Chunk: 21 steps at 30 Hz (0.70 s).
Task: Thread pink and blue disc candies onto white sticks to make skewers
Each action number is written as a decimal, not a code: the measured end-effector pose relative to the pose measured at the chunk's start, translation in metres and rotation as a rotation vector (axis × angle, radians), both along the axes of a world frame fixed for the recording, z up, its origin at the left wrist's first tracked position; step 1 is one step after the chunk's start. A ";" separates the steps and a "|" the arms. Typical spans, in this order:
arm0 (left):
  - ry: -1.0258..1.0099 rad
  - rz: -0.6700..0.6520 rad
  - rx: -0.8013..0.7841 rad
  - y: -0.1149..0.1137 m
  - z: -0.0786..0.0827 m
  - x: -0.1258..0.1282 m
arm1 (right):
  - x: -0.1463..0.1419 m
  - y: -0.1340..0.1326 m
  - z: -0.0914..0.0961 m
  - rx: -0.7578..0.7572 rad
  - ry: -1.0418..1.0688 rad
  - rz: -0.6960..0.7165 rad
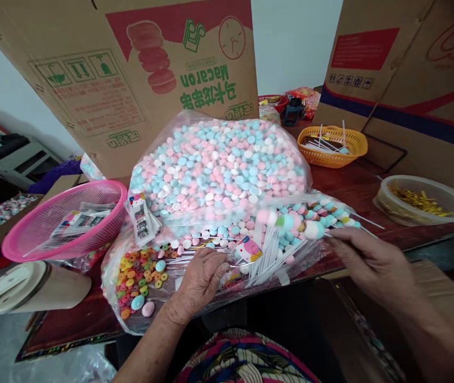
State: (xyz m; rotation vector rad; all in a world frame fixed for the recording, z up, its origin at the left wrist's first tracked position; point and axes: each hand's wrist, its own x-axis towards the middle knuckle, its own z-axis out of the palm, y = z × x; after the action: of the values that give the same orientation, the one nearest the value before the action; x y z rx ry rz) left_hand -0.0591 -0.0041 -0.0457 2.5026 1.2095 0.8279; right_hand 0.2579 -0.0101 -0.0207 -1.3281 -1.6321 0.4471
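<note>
At our far left, a red crate (6, 217) holds small pastel candies, and in front of it we see a lidded cup (61, 286). Next comes a pink mesh basket (109, 213) with flat printed wrappers (81, 223) in it. Behind, we have a large carton (79, 29) with "Macaron" printed upside down, and against it a clear plastic bag (219, 159) heaped with pink, blue and white candies. More printed packets (142, 221) lie at the bag's left edge; below them, orange, yellow, green and red rings (131, 276) are scattered on clear plastic.

Our left hand (201, 276) is low at the middle, its fingers curled and its thumb and forefinger pinching the edge of a clear printed wrapper (250, 250). Just right of that wrapper, a bundle of white sticks (267, 258) fans out on the plastic.

Above the sticks we see the candy skewer (288, 222), its pink, green, white and blue pieces slightly blurred. Our right hand (374, 260) pinches its bare stick end between thumb and fingers, so the candies point left. Other loaded skewers (322, 208) lie just behind. Farther right, a yellow basket (333, 158) holds white sticks, and a translucent tub (418, 211) holds gold twist ties (420, 201).
</note>
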 end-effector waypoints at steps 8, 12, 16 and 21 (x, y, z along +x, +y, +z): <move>-0.067 -0.029 -0.218 -0.014 -0.005 0.006 | -0.119 0.004 -0.033 -0.706 0.814 0.329; -0.263 0.100 -0.300 -0.021 -0.013 0.007 | -0.142 0.003 -0.037 -0.599 0.803 0.238; -0.295 0.163 -0.238 -0.023 -0.016 0.006 | -0.138 0.007 -0.034 -0.640 0.750 0.194; -0.330 0.129 -0.186 -0.021 -0.011 -0.014 | -0.078 0.011 -0.024 -0.436 0.358 0.228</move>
State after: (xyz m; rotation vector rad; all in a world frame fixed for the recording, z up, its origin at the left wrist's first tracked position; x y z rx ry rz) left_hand -0.0732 -0.0249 -0.0566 2.0603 1.2738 1.0575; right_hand 0.1795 0.0009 -0.0445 -1.2785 -1.4319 1.1629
